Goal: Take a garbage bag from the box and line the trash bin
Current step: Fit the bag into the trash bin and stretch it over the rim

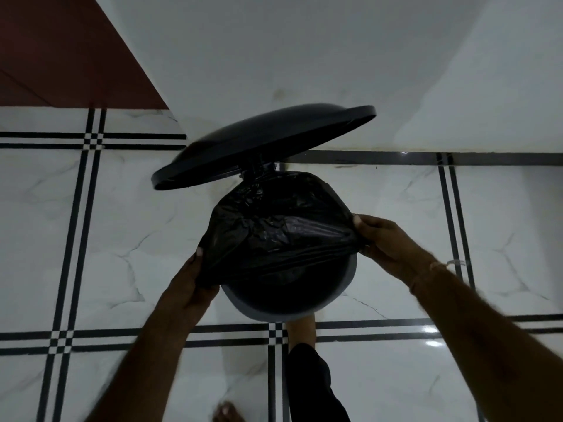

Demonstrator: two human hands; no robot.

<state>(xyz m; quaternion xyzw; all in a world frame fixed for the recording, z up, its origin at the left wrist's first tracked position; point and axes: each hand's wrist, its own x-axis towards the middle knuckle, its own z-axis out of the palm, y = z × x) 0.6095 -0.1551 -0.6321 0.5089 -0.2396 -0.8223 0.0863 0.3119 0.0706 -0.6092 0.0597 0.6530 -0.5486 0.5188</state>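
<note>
Lining step underway: left hand (190,280) and right hand (385,240) each pinched shut on the black garbage bag (274,229) stretched over the pedal bin (292,309) at frame centre, lid (262,141) up; next, hem over the bare near rim.

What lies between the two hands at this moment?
In the head view, the black garbage bag is stretched taut between the left hand and right hand, across the open trash bin.

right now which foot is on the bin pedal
The foot with the dark trouser leg, tucked under the trash bin front; the other bare foot rests on the floor.
</note>
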